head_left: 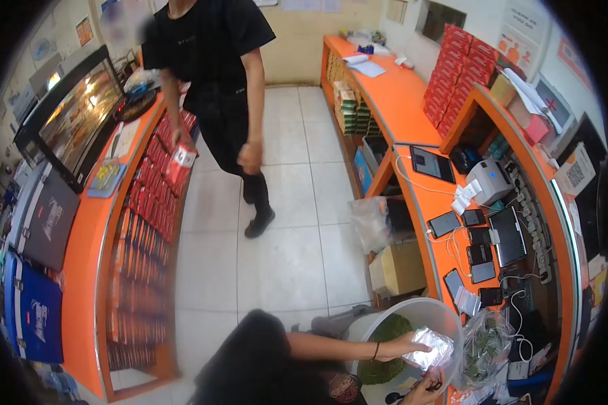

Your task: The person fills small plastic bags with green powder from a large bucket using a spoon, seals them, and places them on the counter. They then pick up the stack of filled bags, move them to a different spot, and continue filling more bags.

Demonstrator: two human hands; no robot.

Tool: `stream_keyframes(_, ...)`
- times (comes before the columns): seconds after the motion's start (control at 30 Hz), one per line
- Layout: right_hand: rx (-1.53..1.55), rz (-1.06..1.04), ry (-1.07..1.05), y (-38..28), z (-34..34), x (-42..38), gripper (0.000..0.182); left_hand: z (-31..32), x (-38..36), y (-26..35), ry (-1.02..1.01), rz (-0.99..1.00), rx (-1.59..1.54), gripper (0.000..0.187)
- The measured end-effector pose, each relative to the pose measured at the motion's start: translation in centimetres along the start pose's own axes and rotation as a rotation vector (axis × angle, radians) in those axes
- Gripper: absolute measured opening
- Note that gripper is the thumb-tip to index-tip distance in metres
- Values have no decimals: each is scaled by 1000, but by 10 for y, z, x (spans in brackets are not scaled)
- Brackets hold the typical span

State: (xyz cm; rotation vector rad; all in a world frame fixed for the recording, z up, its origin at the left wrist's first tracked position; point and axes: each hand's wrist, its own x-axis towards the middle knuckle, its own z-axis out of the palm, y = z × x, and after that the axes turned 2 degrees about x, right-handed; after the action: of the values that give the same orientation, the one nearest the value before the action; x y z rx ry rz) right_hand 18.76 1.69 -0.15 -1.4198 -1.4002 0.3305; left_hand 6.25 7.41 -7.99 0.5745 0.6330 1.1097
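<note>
At the lower right, my left hand [404,347] holds a shiny silver foil packet [431,349] over a large translucent bucket [422,308]. Chopped green leaves [390,331] lie inside the bucket. Just below the packet, my right hand [423,388] is closed on a small dark object that I cannot make out. A dark rounded utensil end [393,397] shows beside it. Right of the bucket sits a clear plastic bag with green leaves [483,347].
A person in black [216,74] stands in the aisle, holding a red box [181,162]. An orange counter [412,88] on the right bears phones, cables, a tablet [432,164] and a printer [491,181]. Another orange counter [91,270] runs along the left, near a food warmer [81,115].
</note>
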Motion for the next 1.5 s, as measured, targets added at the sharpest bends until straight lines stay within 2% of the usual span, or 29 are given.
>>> stream_keyframes(0.03, -14, 115, -6, -3, -3, -1, 37, 1, -4, 6, -45, 49, 69, 56)
stream_keyframes(0.07, -8, 121, 16, 2, -5, 0, 37, 1, -8, 11, -60, 43, 85, 56)
stream_keyframes(0.13, -60, 503, -165, 15, -13, 4, 35, 3, -9, 12, -92, 31, 76, 54)
stream_keyframes(0.17, -55, 500, -142, 19, -14, 4, 35, 4, -9, 13, -113, 29, 88, 54)
stream_keyframes(0.23, -194, -104, -61, 19, -14, 3, 37, 3, -8, 9, -141, 58, 227, 53)
stream_keyframes(0.27, -197, -107, -38, 19, -14, 2, 37, 3, -7, 7, -163, 60, 237, 53)
stream_keyframes(0.33, 188, 253, -93, 27, -13, -1, 41, -1, -1, -7, -116, 46, 373, 49)
stream_keyframes(0.37, 313, 705, -302, 101, -27, -5, 44, -7, 6, -16, -151, 89, 485, 47)
stream_keyframes(0.4, 318, 699, -279, 97, -27, -5, 44, -8, 9, -21, -174, 91, 494, 47)
stream_keyframes(0.47, 455, 817, -258, 68, -26, -6, 41, -9, 11, -26, -96, 166, 523, 42)
stream_keyframes(0.5, 505, 669, -181, 109, -16, -19, 42, -12, 13, -26, -130, 156, 534, 42)
stream_keyframes(0.53, 507, 673, -135, 109, -13, -19, 42, -13, 14, -25, -142, 91, 561, 43)
stream_keyframes(0.6, 637, 606, -305, 102, -9, -13, 32, -8, 15, -24, -204, 4, 611, 45)
stream_keyframes(0.63, 642, 612, -249, 97, -10, -14, 32, -3, 11, -22, -212, 55, 521, 47)
stream_keyframes(0.67, 645, 665, -312, 90, -9, -16, 30, 3, 7, -17, -216, 103, 431, 48)
stream_keyframes(0.7, 652, 717, -379, 84, -6, -18, 27, 13, -2, -3, -239, 57, 418, 49)
stream_keyframes(0.73, 665, 723, -332, 82, -3, -23, 27, 16, -5, 2, -274, 31, 437, 49)
stream_keyframes(0.8, 648, 808, -409, 77, 6, -26, 26, 19, -7, 9, -286, -208, 402, 45)
stream_keyframes(0.83, 604, 746, -468, 63, 3, -19, 25, 19, -10, 8, -258, -187, 378, 46)
stream_keyframes(0.87, 617, 746, -437, 59, 5, -18, 25, 16, -8, 2, -280, -200, 397, 46)
stream_keyframes(0.93, 417, 464, -345, 56, 8, -22, 23, 10, -4, -10, -161, -49, 400, 46)
stream_keyframes(0.97, 426, 471, -310, 63, 9, -25, 23, 8, -4, -14, -186, -66, 420, 46)
stream_keyframes(1.03, 139, 90, -203, 81, 13, -27, 19, 11, -7, -7, -148, -69, 521, 45)
stream_keyframes(1.17, 215, 226, -172, 82, 7, -31, 16, 5, -6, -12, -157, -87, 577, 43)
stream_keyframes(1.23, 362, 394, -186, 82, 4, -32, 18, 7, -6, -14, -209, 57, 540, 40)
stream_keyframes(1.27, 364, 403, -156, 84, 4, -35, 18, 7, -7, -14, -234, 42, 552, 40)
stream_keyframes(1.33, 308, 381, -84, 85, 6, -39, 19, 7, -7, -13, -69, -46, 695, 38)
stream_keyframes(1.5, 292, 362, -47, 66, -5, -35, 18, 1, -1, -15, -72, -42, 808, 32)
